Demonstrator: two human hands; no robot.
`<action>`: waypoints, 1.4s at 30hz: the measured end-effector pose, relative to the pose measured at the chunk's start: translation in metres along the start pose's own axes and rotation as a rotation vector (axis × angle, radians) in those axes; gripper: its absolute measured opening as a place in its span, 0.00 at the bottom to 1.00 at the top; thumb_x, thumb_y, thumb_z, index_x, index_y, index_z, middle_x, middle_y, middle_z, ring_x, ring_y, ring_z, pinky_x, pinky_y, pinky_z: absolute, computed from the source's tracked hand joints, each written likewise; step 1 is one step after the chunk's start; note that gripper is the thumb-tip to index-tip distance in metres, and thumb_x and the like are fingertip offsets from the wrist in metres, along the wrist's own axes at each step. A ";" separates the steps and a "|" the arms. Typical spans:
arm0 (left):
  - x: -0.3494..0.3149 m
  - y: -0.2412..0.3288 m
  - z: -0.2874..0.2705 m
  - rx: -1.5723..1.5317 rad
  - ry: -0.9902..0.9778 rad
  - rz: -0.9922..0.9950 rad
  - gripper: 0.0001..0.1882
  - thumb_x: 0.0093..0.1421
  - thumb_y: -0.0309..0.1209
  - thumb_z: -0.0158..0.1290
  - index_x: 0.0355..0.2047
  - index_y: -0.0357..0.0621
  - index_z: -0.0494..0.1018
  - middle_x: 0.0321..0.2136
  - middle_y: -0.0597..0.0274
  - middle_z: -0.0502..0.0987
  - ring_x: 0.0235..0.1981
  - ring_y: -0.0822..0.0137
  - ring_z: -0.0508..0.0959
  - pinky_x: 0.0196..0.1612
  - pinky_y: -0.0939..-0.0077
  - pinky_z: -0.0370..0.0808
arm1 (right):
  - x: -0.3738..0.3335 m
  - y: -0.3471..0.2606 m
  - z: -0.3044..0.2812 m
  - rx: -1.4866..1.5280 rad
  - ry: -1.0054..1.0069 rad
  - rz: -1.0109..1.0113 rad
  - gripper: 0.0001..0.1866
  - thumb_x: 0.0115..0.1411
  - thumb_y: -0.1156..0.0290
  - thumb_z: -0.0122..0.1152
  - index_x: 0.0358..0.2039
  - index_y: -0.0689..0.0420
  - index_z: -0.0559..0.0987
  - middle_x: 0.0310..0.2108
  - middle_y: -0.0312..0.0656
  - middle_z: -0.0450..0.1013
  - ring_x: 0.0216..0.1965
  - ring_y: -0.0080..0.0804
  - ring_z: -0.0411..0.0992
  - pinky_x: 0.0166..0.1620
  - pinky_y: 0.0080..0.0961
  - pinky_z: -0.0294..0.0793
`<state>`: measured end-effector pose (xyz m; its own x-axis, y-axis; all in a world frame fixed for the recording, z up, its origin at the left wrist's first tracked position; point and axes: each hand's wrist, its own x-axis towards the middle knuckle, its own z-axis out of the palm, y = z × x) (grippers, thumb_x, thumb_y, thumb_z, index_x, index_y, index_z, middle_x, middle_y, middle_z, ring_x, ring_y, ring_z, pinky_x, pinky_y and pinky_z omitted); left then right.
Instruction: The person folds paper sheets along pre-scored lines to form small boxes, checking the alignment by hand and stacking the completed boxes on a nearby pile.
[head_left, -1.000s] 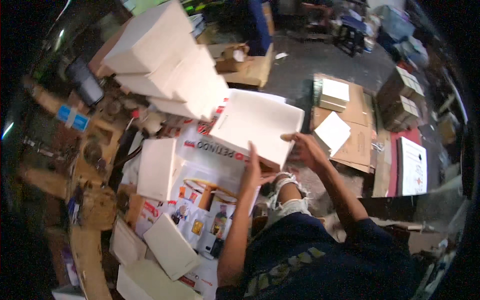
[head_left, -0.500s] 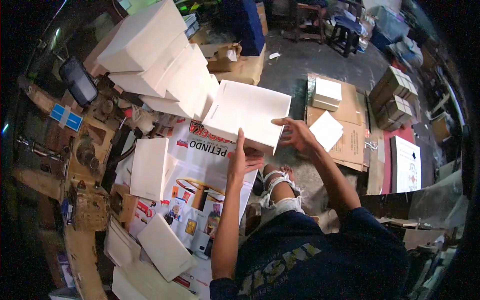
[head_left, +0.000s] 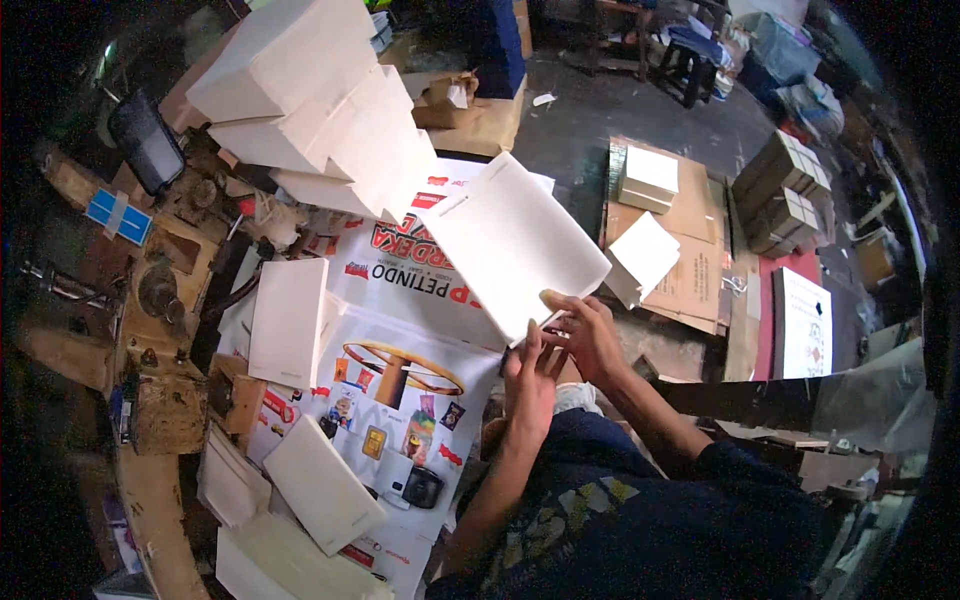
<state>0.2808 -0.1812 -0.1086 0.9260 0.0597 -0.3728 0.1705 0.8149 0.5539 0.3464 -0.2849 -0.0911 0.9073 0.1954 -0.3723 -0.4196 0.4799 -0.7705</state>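
Observation:
A thick white stack of paper sheets (head_left: 515,245), with small print near one edge, is held tilted over the right edge of the table. At its near edge my right hand (head_left: 588,338) grips the corner, thumb on top and fingers bent underneath. Close beside it, my left hand (head_left: 530,385) has its thumb up against the same near edge, its fingers partly hidden. Tall piles of similar white paper stacks (head_left: 300,110) rise beyond, on the left. Another white stack (head_left: 287,322) stands nearer, with a further one (head_left: 325,485) lying below it.
A printed banner sheet (head_left: 430,270) covers the table. Worn machine parts (head_left: 160,295) and a dark-screened phone (head_left: 147,142) line the left. On the right, cardboard (head_left: 690,245) carries white stacks, beside wrapped bundles (head_left: 785,195). A dark stool (head_left: 690,62) stands at the back.
The paper stack has turned and tipped, bringing one corner toward me. Both hands have come closer together at its near edge, the left moving right and down.

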 end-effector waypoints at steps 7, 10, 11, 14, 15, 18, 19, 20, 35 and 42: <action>-0.039 0.006 -0.028 0.528 -0.256 0.013 0.30 0.62 0.33 0.58 0.60 0.36 0.60 0.55 0.48 0.71 0.58 0.60 0.69 0.63 0.67 0.65 | 0.062 -0.065 -0.038 -0.270 -0.118 0.086 0.32 0.63 0.52 0.49 0.57 0.66 0.68 0.49 0.54 0.69 0.43 0.44 0.73 0.49 0.42 0.75; -0.051 0.021 -0.033 0.542 -0.240 -0.011 0.26 0.63 0.32 0.56 0.58 0.35 0.63 0.54 0.46 0.72 0.57 0.59 0.71 0.62 0.65 0.67 | 0.093 -0.077 -0.039 -0.276 -0.173 0.068 0.29 0.61 0.53 0.52 0.54 0.63 0.72 0.46 0.55 0.71 0.42 0.44 0.73 0.48 0.41 0.75; -0.056 0.024 -0.033 0.507 -0.189 -0.079 0.24 0.64 0.31 0.56 0.57 0.35 0.64 0.53 0.46 0.73 0.56 0.59 0.73 0.61 0.65 0.68 | 0.102 -0.081 -0.037 -0.231 -0.187 0.068 0.25 0.58 0.56 0.58 0.50 0.61 0.76 0.45 0.55 0.72 0.40 0.45 0.73 0.48 0.41 0.75; -0.059 0.025 -0.041 0.456 -0.147 -0.023 0.21 0.64 0.32 0.55 0.54 0.35 0.66 0.50 0.48 0.74 0.53 0.61 0.75 0.60 0.66 0.70 | 0.126 -0.096 -0.018 -0.298 -0.212 0.086 0.30 0.56 0.56 0.60 0.52 0.66 0.73 0.53 0.63 0.68 0.47 0.53 0.72 0.51 0.45 0.75; -0.061 0.026 -0.041 0.423 -0.151 -0.014 0.20 0.64 0.32 0.55 0.53 0.35 0.67 0.49 0.49 0.75 0.53 0.61 0.75 0.59 0.66 0.70 | 0.130 -0.100 -0.010 -0.334 -0.186 0.100 0.31 0.56 0.56 0.60 0.53 0.67 0.73 0.53 0.63 0.67 0.48 0.54 0.72 0.51 0.46 0.75; -0.068 0.030 -0.047 0.385 -0.136 -0.013 0.19 0.59 0.26 0.59 0.50 0.38 0.69 0.49 0.56 0.74 0.54 0.66 0.73 0.58 0.71 0.68 | 0.159 -0.096 -0.021 -0.270 -0.348 0.098 0.28 0.62 0.55 0.53 0.55 0.62 0.72 0.49 0.58 0.71 0.46 0.49 0.74 0.50 0.43 0.75; -0.067 0.030 -0.048 0.374 -0.116 0.028 0.19 0.59 0.26 0.59 0.50 0.38 0.69 0.49 0.56 0.74 0.54 0.66 0.73 0.58 0.71 0.68 | 0.152 -0.094 -0.018 -0.284 -0.322 0.091 0.26 0.64 0.55 0.50 0.55 0.61 0.72 0.45 0.54 0.74 0.43 0.46 0.75 0.50 0.42 0.76; -0.067 0.028 -0.047 0.412 -0.117 -0.002 0.18 0.60 0.26 0.58 0.50 0.39 0.69 0.48 0.55 0.74 0.54 0.66 0.73 0.58 0.71 0.68 | 0.155 -0.092 -0.026 -0.274 -0.346 0.096 0.26 0.65 0.56 0.49 0.55 0.61 0.73 0.40 0.48 0.73 0.39 0.40 0.74 0.47 0.38 0.77; -0.098 0.078 -0.060 0.577 -0.061 0.284 0.19 0.60 0.31 0.61 0.48 0.40 0.69 0.42 0.60 0.78 0.46 0.70 0.77 0.53 0.75 0.73 | 0.130 -0.119 0.031 -0.478 -0.093 -0.197 0.27 0.64 0.56 0.55 0.60 0.56 0.68 0.37 0.40 0.68 0.35 0.30 0.69 0.39 0.28 0.73; -0.159 0.071 -0.139 1.142 0.611 0.731 0.12 0.56 0.33 0.64 0.36 0.43 0.75 0.22 0.64 0.78 0.22 0.76 0.75 0.28 0.79 0.72 | 0.049 -0.155 0.200 -0.874 -0.178 -1.664 0.20 0.57 0.66 0.68 0.48 0.59 0.74 0.57 0.48 0.69 0.58 0.40 0.67 0.60 0.38 0.64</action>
<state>0.0988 -0.0525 -0.1137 0.6895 0.7083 0.1516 0.1748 -0.3659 0.9141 0.4613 -0.1787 0.1137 0.3173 0.1539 0.9358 0.9284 -0.2518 -0.2734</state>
